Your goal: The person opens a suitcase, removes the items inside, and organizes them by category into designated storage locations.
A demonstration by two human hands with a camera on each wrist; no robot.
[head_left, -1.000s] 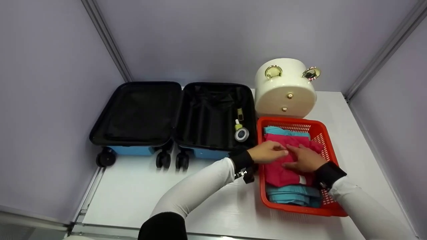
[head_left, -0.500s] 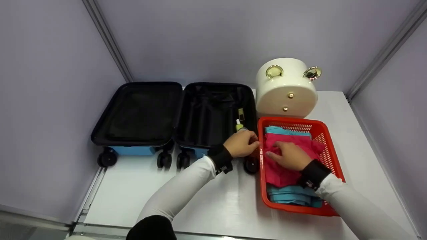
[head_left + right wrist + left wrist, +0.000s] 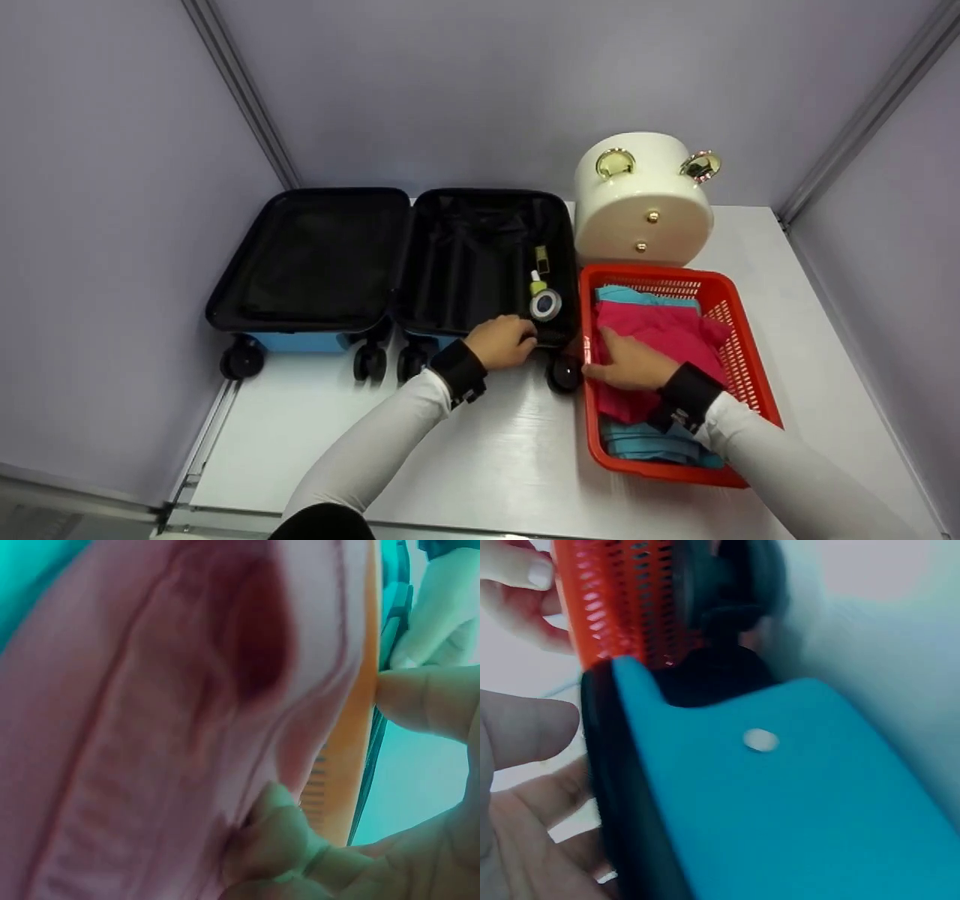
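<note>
Prob. arranging bright-pink cloth garment [image 3: 667, 326] in red plastic mesh basket [image 3: 652, 469] w/ R hand [image 3: 634, 364], grip spread, nothing visibly pinched. L hand [image 3: 499, 343] also loose, near blue black-lined suitcase's [image 3: 450, 262] front rim. Next: prob. needs firm pinch.

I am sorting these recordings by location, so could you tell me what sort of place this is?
Probably a purpose-built work booth rather than a room at home: plain grey panels, with metal posts at the corners, enclose a white table on three sides.
</note>
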